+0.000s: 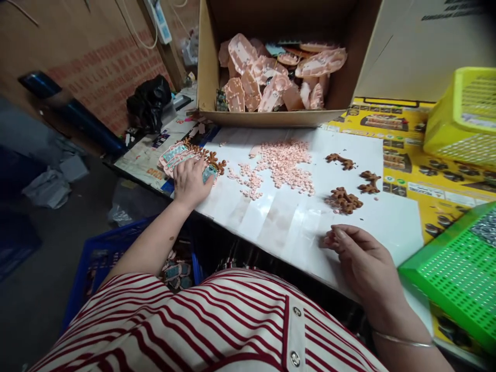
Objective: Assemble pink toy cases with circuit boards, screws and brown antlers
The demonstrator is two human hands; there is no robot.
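Note:
My left hand (pixel 191 183) is at the table's left end, its fingers and thumb curled round the nearest piece in a row of pink plastic shells (pixel 170 155) with teal insides. Brown antler-shaped parts (pixel 213 159) stick out along the row. My right hand (pixel 366 256) hovers near the front edge with thumb and fingertips pinched together; what lies between them is too hidden to name. Beyond it lie more brown antler parts (pixel 344 200), some bunched and some single. Many small pink pieces (pixel 287 163) are spread in a loose pile mid-table, between my hands.
A cardboard box (pixel 263 119) full of pink shells stands at the back. At right are a yellow basket (pixel 442 129) and a green perforated tray (pixel 457 268) holding small metal bits. A blue crate (pixel 91 258) with pink and teal parts sits below the table, left.

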